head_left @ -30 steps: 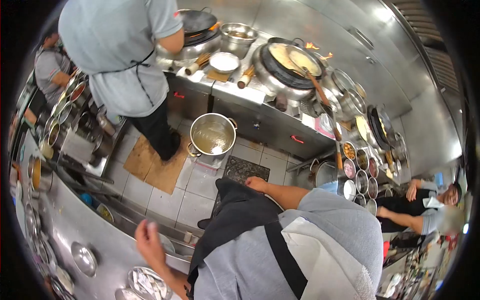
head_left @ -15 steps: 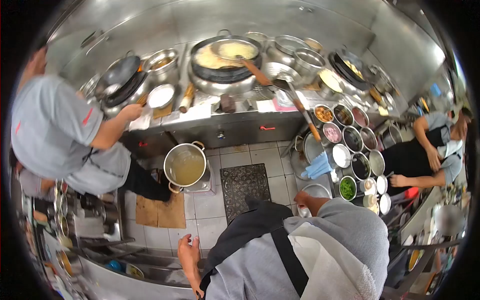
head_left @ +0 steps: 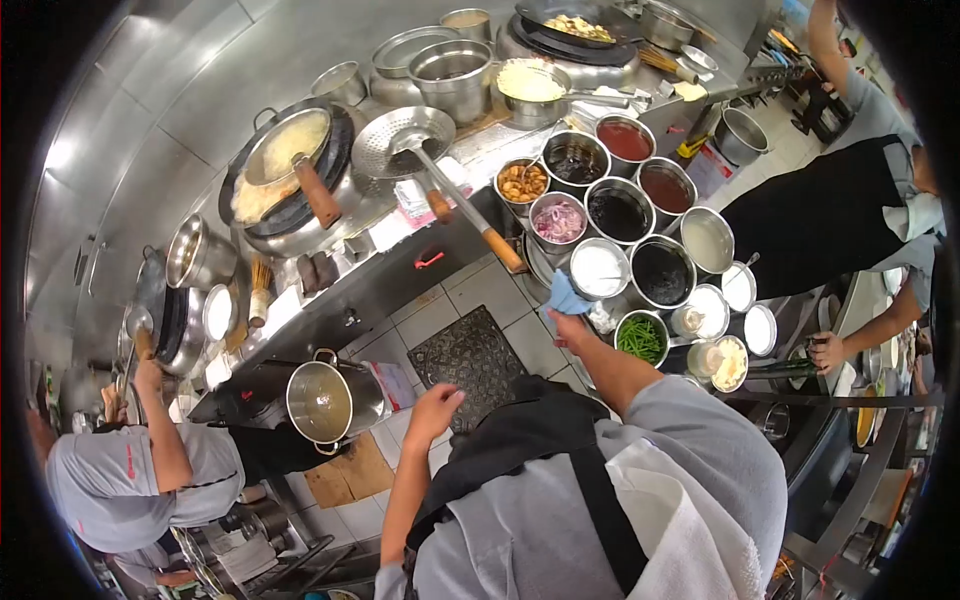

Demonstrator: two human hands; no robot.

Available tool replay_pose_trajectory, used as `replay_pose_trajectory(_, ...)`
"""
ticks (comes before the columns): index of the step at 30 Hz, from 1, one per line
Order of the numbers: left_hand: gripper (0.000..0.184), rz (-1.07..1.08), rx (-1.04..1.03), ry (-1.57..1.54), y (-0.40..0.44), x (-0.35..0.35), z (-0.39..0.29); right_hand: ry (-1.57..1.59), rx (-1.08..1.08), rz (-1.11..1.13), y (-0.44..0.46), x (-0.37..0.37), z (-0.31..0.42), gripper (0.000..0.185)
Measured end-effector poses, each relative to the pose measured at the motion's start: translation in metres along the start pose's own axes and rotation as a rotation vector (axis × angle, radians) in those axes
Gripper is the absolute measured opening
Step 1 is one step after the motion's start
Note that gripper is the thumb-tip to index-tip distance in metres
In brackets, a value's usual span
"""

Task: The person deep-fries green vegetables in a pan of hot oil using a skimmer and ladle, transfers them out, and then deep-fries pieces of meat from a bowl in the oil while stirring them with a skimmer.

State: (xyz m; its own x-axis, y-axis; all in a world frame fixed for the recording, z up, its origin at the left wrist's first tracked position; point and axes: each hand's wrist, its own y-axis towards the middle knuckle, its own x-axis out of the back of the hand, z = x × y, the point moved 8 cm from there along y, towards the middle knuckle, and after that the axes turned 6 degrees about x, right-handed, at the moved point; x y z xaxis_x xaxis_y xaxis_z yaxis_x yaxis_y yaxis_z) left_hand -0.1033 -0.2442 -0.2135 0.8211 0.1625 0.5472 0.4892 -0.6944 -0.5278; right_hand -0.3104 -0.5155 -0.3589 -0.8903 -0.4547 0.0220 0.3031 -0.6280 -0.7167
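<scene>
Fronting three round dark-filled steel pots (head_left: 618,243): one white-filled steel pot (head_left: 608,297)! Right hand (head_left: 571,332) touches one crumpled blue cloth (head_left: 566,298), grip unclear; left hand (head_left: 433,413) hangs half-open.

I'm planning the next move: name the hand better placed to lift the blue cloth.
Likely the right hand: it is right at the blue cloth, while the left hand hangs well apart from it.

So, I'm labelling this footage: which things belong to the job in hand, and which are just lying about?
Seemingly in use:
- blue cloth, apparently gripped by the right hand

Apparently just nearby:
- green vegetables
- floor mat
- two-handled pot
- perforated strainer
</scene>
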Motion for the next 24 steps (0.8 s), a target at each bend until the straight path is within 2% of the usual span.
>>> replay_pose_trajectory(2, 0.042, 0.066, -0.124, 0.158, 0.047, -0.031, -0.030, -0.094, 0.034, 0.084, -0.014, -0.007, 0.006, 0.048)
replay_pose_trajectory(5, 0.034, 0.057, -0.142, 0.343, 0.094, -0.064, -0.088, 0.404, -0.083, 0.436, -0.070, -0.035, 0.024, 0.048)
replay_pose_trajectory(6, 0.033, 0.061, -0.139, 0.395, 0.098, -0.070, -0.114, 0.458, -0.093, 0.439, -0.076, -0.042, 0.022, 0.048)
replay_pose_trajectory(8, 0.028, 0.088, -0.259, 0.580, 0.147, -0.123, -0.099, 0.561, -0.097, 0.464, -0.083, -0.062, 0.029, 0.048)
replay_pose_trajectory(10, 0.030, 0.067, -0.401, 0.735, 0.103, -0.126, -0.170, 0.644, -0.122, 0.535, -0.055, -0.071, 0.020, 0.046)
replay_pose_trajectory(12, 0.026, -0.186, -0.555, 0.622, 0.091, -0.112, -0.188, 0.804, -0.131, 0.562, -0.045, -0.070, 0.025, 0.045)
replay_pose_trajectory(14, 0.027, -0.146, -0.531, 0.635, 0.089, -0.104, -0.200, 0.663, -0.052, 0.364, -0.061, -0.058, 0.045, 0.039)
replay_pose_trajectory(17, 0.030, -0.065, -0.521, 0.615, 0.085, -0.100, -0.198, 0.553, 0.031, 0.414, -0.033, -0.061, 0.026, 0.035)
replay_pose_trajectory(20, 0.036, 0.067, -0.481, 0.536, 0.087, -0.099, -0.179, 0.282, -0.006, 0.361, -0.043, -0.055, 0.012, 0.041)
replay_pose_trajectory(22, 0.042, 0.171, -0.438, 0.456, 0.081, -0.099, -0.160, 0.338, -0.002, 0.339, -0.069, -0.062, 0.021, 0.043)
replay_pose_trajectory(23, 0.052, 0.202, -0.505, 0.410, 0.072, -0.092, -0.154, 0.333, -0.016, 0.345, -0.059, -0.063, 0.010, 0.042)
replay_pose_trajectory(24, 0.056, 0.223, -0.473, 0.332, 0.066, -0.084, -0.143, 0.330, -0.030, 0.351, -0.043, -0.062, -0.003, 0.041)
